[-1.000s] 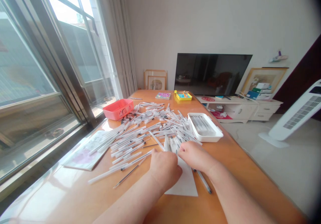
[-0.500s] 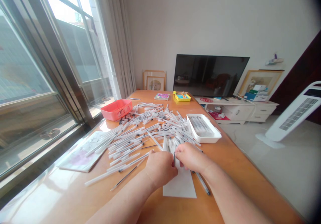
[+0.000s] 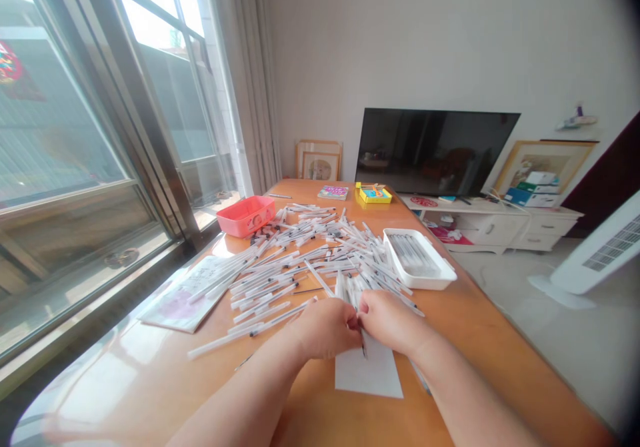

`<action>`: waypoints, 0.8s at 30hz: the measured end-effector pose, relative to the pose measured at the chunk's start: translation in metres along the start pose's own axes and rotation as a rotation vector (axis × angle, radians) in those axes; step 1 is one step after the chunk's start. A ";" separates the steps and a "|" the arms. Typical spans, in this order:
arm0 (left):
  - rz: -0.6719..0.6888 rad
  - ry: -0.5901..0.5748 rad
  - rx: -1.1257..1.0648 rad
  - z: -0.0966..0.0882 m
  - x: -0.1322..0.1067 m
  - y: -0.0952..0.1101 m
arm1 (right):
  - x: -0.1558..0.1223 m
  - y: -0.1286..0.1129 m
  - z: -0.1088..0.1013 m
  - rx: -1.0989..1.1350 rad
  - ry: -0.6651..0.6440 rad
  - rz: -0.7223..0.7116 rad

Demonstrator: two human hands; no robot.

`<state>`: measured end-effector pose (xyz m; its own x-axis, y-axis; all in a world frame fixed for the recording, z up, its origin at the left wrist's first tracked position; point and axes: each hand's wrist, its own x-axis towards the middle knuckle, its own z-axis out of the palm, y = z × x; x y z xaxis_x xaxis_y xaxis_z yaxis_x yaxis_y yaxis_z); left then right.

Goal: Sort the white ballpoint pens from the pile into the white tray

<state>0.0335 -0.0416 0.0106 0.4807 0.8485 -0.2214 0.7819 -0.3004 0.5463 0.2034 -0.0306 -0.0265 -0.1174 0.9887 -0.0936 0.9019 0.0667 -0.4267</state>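
Note:
My left hand and my right hand meet just above a white sheet of paper on the orange wooden table. Both are closed, fingertips pinched together on a thin dark pen refill that points down toward the paper. Directly beyond the hands lies a wide heap of several white pens. What else the fingers hold is hidden.
A white tray with pens sits right of the heap, a red plastic box at its far left. A printed booklet lies near the window side. A yellow box and a small book stand at the far end.
Both hands have drawn closer together and slightly toward me over the paper; a dark refill now shows between the fingertips. The camera has shifted a little.

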 end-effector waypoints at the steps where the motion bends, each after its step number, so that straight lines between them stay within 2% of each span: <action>1: -0.006 0.023 -0.058 -0.002 0.000 -0.004 | -0.001 -0.001 0.000 -0.021 0.001 -0.013; 6: 0.019 0.169 -0.330 -0.017 0.004 -0.025 | -0.011 -0.021 -0.007 -0.152 0.036 -0.052; 10: -0.001 0.382 -0.521 -0.034 0.005 -0.039 | -0.017 -0.038 -0.009 -0.273 0.026 -0.040; 17: -0.124 0.745 -0.659 -0.060 0.001 -0.064 | -0.011 -0.055 0.002 -0.399 0.011 0.015; 21: -0.169 0.834 -0.713 -0.068 -0.003 -0.075 | -0.007 -0.064 0.000 -0.399 -0.036 0.052; 24: -0.194 0.863 -0.661 -0.071 -0.008 -0.078 | -0.003 -0.068 -0.004 -0.371 -0.095 0.081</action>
<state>-0.0597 0.0059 0.0267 -0.2672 0.9522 0.1480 0.3242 -0.0558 0.9443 0.1444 -0.0379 0.0060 -0.0620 0.9771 -0.2037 0.9968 0.0503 -0.0621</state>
